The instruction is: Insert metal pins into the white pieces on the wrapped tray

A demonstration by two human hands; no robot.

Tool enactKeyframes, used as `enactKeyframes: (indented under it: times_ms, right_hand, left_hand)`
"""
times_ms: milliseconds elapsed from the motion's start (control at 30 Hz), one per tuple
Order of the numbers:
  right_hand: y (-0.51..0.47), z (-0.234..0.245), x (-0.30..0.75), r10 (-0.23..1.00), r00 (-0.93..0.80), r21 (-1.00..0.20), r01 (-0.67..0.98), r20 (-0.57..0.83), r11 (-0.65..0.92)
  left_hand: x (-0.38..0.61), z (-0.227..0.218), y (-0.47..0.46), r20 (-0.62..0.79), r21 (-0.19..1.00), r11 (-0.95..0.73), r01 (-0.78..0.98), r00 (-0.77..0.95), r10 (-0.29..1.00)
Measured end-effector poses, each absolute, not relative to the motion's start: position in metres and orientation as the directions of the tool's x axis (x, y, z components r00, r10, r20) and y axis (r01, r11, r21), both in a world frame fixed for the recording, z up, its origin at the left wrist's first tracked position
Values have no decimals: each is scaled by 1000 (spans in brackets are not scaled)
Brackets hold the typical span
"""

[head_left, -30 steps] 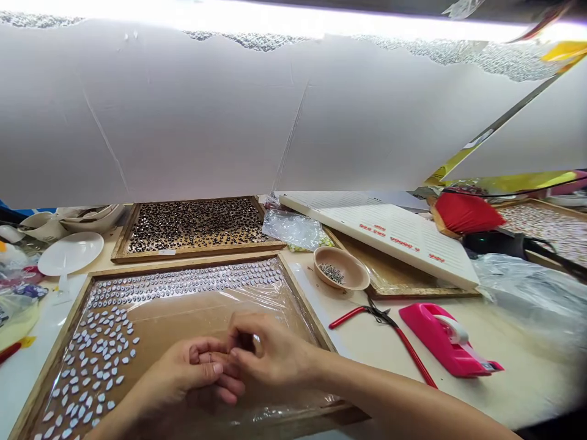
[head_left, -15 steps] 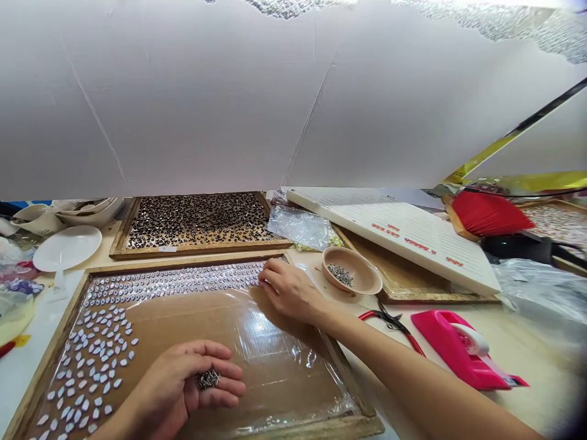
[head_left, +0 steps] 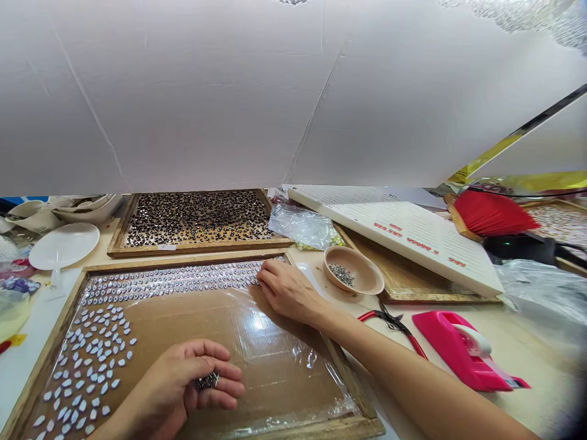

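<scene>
My left hand [head_left: 202, 373] is cupped palm up over the near part of a wooden-framed tray [head_left: 342, 366], with a small heap of metal pins [head_left: 208, 380] in its palm. At the tray's far right corner, my right hand [head_left: 287, 287] has its fingers pinched together at the end of the rows of small pale pieces [head_left: 183, 280]. Whatever its fingertips hold is hidden. Loose white leaf-shaped pieces [head_left: 94, 351] lie scattered along the tray's left side. A clear plastic film [head_left: 275, 348] covers the brown base. More metal pins sit in a tan bowl [head_left: 367, 278] right of my right hand.
Behind stands another framed tray [head_left: 197, 247] with many dark pieces. To the right are red-handled pliers [head_left: 392, 321], a pink tape dispenser [head_left: 452, 342] and a slanted white foam board [head_left: 413, 238]. A white plate [head_left: 66, 244] lies at left. A large white panel [head_left: 206, 91] hangs overhead.
The view has shifted slightly. My right hand stays pinched at the same corner, and my left hand keeps the pins in its palm.
</scene>
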State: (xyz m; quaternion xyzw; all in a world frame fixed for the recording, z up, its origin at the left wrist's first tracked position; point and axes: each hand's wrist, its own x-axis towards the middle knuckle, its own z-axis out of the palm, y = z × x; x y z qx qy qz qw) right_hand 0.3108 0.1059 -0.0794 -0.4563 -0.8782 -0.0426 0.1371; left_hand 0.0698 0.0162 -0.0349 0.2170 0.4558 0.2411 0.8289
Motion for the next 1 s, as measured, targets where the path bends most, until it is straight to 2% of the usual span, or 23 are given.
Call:
enactKeyframes:
  times_ms: [433,567,667,800,900,1000]
  right_hand:
    - [104,-77,312,780,-560,-5,811,280,584]
    - [100,-72,317,792,-533,-26,825,297,565]
    - [92,-64,316,778,-501,-102,813,380,573]
    - [69,-46,293,738,-501,-341,668,452,662]
    - [49,-33,266,713,-588,-479,533,382,697]
    - [38,-29,245,670,-680,-532,464,299,709]
  left_hand:
    - [70,-36,17,-642,598,776,-199,460,613]
    - [70,-33,17,-641,596,772,-222,447,624]
    - [71,-32,17,-625,592,756,-280,433,650]
    - [70,-31,17,-588,538,739,-405,448,674]
    - [70,-30,18,-561,471,741,-479,485,671]
    - [69,-31,17,-518,468,714,-520,493,699]
